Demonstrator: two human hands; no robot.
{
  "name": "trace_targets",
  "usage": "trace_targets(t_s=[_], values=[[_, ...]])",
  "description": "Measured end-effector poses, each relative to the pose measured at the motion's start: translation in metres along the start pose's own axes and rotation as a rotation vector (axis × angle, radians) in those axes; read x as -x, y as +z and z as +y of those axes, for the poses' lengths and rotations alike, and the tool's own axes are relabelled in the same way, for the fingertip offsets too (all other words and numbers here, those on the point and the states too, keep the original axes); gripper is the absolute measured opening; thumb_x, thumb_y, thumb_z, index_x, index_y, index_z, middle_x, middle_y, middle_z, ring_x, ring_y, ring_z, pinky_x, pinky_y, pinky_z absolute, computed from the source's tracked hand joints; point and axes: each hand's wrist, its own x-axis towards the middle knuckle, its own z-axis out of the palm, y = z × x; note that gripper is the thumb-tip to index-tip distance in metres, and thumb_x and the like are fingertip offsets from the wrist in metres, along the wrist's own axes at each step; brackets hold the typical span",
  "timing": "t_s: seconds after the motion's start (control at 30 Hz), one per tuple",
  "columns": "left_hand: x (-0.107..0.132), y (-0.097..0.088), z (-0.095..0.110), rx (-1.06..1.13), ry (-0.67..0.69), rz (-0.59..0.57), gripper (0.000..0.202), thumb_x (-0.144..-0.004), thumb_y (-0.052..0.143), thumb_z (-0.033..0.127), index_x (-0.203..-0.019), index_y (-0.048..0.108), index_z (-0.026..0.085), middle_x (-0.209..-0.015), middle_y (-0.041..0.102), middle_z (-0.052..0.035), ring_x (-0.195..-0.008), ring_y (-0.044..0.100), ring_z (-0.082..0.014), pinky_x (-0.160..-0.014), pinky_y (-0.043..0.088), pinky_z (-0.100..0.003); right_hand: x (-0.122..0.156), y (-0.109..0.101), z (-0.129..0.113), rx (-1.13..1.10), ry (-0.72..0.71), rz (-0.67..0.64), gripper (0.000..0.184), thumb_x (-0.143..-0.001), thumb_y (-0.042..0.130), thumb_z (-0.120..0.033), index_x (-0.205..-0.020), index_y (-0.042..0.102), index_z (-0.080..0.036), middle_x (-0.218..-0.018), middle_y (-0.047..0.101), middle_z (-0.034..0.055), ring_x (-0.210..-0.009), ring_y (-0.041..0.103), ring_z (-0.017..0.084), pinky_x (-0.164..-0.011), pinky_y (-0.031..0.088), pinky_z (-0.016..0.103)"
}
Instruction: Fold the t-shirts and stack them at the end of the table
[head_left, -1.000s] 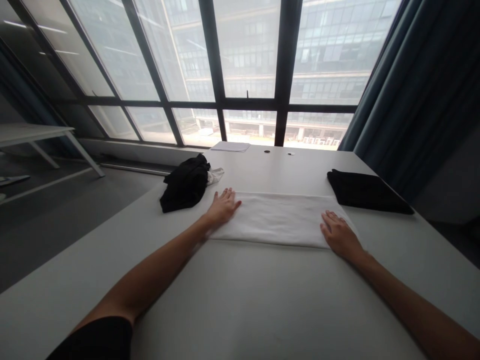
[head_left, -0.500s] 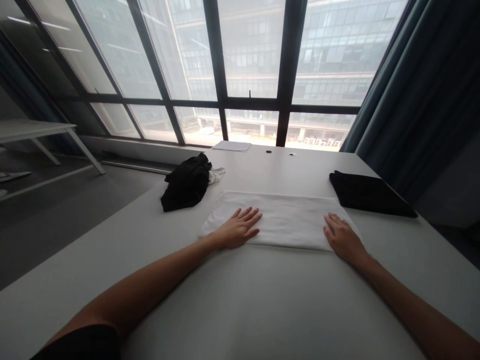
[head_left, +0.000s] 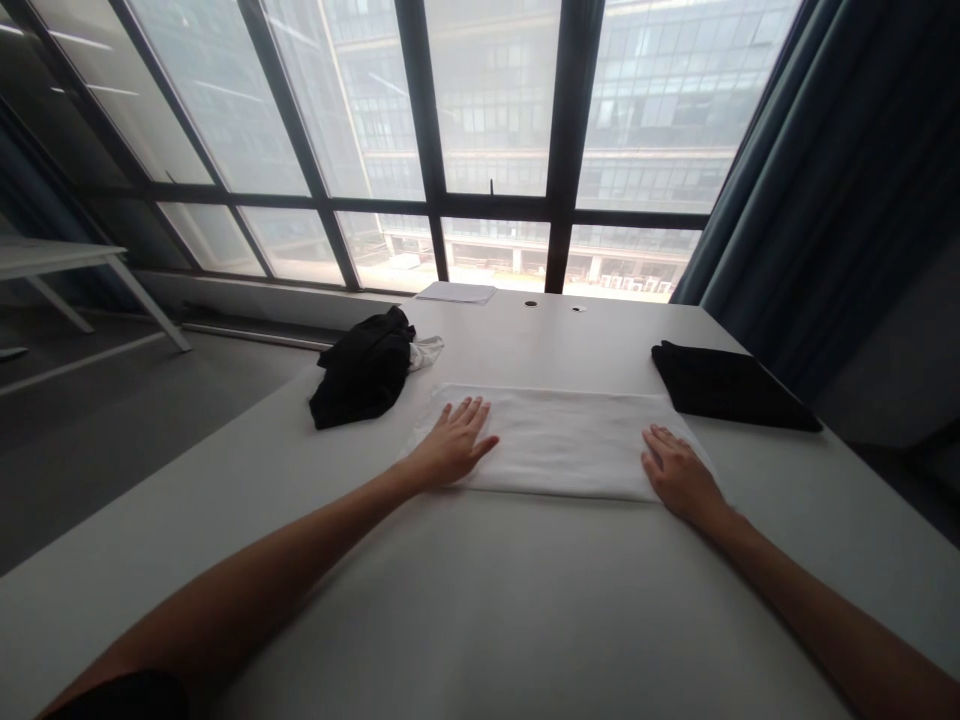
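Left hand (head_left: 450,447) shifts leftward on one white cloth (head_left: 562,440), right hand (head_left: 679,475) opposite, fingers flat, released; beyond fingers: crumpled black cloth (head_left: 360,370), folded black cloth (head_left: 731,385).

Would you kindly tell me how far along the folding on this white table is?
Done, it seems: the flat, folded black cloth lies at the right. In hand: the white cloth folded into a long rectangle, with the left hand flat on its left end and the right hand flat on its right end. Left: the crumpled black garment heap, a scrap of white fabric beside it, looks unfolded.
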Motion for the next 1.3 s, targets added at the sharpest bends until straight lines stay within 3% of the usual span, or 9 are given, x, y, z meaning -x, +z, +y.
trace_targets(t_s=[0.17,0.27,0.47,0.63,0.77,0.83,0.97,1.1,1.3], values=[[-0.062,0.009,0.077,0.143,0.157,0.004,0.075,-0.102,0.019,0.063,-0.161,0.020,0.016,-0.166,0.019,-0.0131,-0.155,0.012,-0.0275,-0.123,0.012,-0.048,0.000,0.002,0.003,-0.001,0.000,-0.006,0.050,-0.098,0.038,-0.031,-0.139,0.056,-0.010,-0.151,0.050,0.0168,-0.143,0.042,0.028,-0.118,0.033,0.046],[-0.091,0.028,0.094,0.141,0.092,-0.009,0.074,-0.102,0.024,0.060,-0.159,0.024,0.014,-0.166,0.018,-0.0162,-0.154,0.013,-0.0302,-0.123,0.011,-0.054,0.000,0.001,0.004,-0.010,0.001,-0.017,0.050,-0.098,0.038,-0.031,-0.140,0.055,-0.009,-0.151,0.049,0.0165,-0.143,0.042,0.027,-0.119,0.033,0.045],[-0.105,0.052,0.087,0.114,0.043,-0.012,0.076,-0.101,0.022,0.060,-0.158,0.027,0.011,-0.166,0.016,-0.0173,-0.154,0.012,-0.0302,-0.123,0.010,-0.053,-0.001,0.001,0.002,-0.015,0.004,-0.028,0.050,-0.097,0.039,-0.030,-0.140,0.055,-0.009,-0.152,0.048,0.0173,-0.143,0.041,0.028,-0.118,0.033,0.046],[-0.113,0.026,0.078,0.125,0.078,-0.237,0.080,-0.097,0.031,0.066,-0.158,0.027,0.015,-0.166,0.012,-0.0185,-0.154,0.011,-0.0347,-0.119,0.016,-0.060,-0.002,0.001,0.000,-0.012,0.020,-0.020,0.049,-0.097,0.040,-0.030,-0.139,0.056,-0.011,-0.151,0.049,0.0161,-0.143,0.042,0.028,-0.118,0.033,0.047],[-0.125,0.001,0.069,0.143,0.186,-0.422,0.080,-0.090,0.047,0.069,-0.149,0.045,0.015,-0.158,0.036,-0.0194,-0.145,0.037,-0.0344,-0.115,0.033,-0.047,-0.002,0.001,-0.001,-0.005,0.029,-0.023,0.050,-0.096,0.041,-0.028,-0.140,0.055,-0.010,-0.152,0.048,0.0169,-0.143,0.041,0.029,-0.119,0.032,0.047],[-0.128,0.003,0.070,0.151,0.175,-0.347,0.079,-0.094,0.041,0.067,-0.151,0.042,0.012,-0.159,0.035,-0.0201,-0.146,0.035,-0.0330,-0.117,0.030,-0.045,-0.003,0.001,-0.002,0.000,0.034,-0.029,0.050,-0.097,0.041,-0.028,-0.140,0.055,-0.009,-0.152,0.048,0.0173,-0.143,0.041,0.029,-0.119,0.032,0.047],[-0.129,0.030,0.082,0.139,0.093,-0.025,0.076,-0.101,0.025,0.060,-0.157,0.026,0.008,-0.165,0.020,-0.0191,-0.153,0.017,-0.0308,-0.122,0.013,-0.052,-0.003,-0.001,-0.002,0.000,0.039,-0.041,0.049,-0.097,0.042,-0.027,-0.140,0.055,-0.010,-0.152,0.048,0.0165,-0.144,0.041,0.028,-0.119,0.032,0.045],[-0.129,0.053,0.085,0.128,0.082,-0.006,0.077,-0.100,0.027,0.062,-0.157,0.028,0.009,-0.165,0.019,-0.0175,-0.154,0.016,-0.0302,-0.122,0.012,-0.053,-0.004,-0.003,-0.003,0.002,0.037,-0.060,0.050,-0.097,0.041,-0.028,-0.142,0.053,-0.009,-0.153,0.047,0.0163,-0.144,0.040,0.027,-0.120,0.031,0.044],[-0.131,0.053,0.081,0.121,0.097,0.023,0.073,-0.101,0.026,0.060,-0.157,0.030,0.014,-0.165,0.022,-0.0148,-0.153,0.017,-0.0302,-0.122,0.013,-0.052,-0.004,-0.004,-0.004,-0.005,0.041,-0.067,0.051,-0.098,0.039,-0.027,-0.143,0.052,-0.007,-0.154,0.046,0.0168,-0.145,0.039,0.027,-0.121,0.029,0.045]])
